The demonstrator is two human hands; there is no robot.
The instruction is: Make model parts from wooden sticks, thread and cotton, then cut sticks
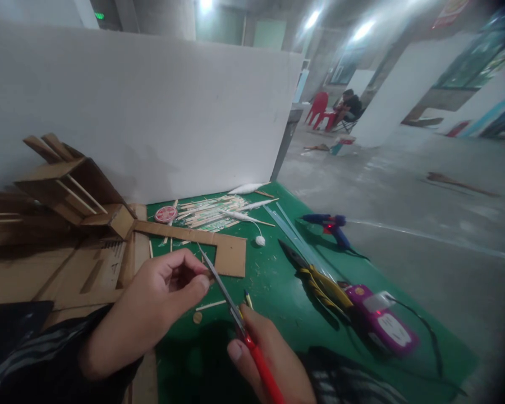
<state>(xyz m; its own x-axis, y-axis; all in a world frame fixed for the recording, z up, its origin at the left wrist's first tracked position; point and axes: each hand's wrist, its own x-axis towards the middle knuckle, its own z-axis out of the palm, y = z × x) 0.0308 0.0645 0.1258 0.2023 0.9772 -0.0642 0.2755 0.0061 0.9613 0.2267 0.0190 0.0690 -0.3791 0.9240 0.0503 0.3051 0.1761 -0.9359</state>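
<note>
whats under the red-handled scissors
In this view, the green table shows beneath the scissors, with a pale stick ending near them. Anything directly under the right hand is covered and cannot be seen.

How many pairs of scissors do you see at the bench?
1: the red-handled scissors in the right hand, blades slanting up beside the left hand. The yellow-handled pliers on the green tabletop aren't counted. Others could be hidden behind the cardboard structure.

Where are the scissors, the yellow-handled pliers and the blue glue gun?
Scissors (230, 303): head view, on the metal blades.
Pliers (320, 281): head view, on a yellow handle.
Glue gun (321, 220): head view, on the blue body.
</note>
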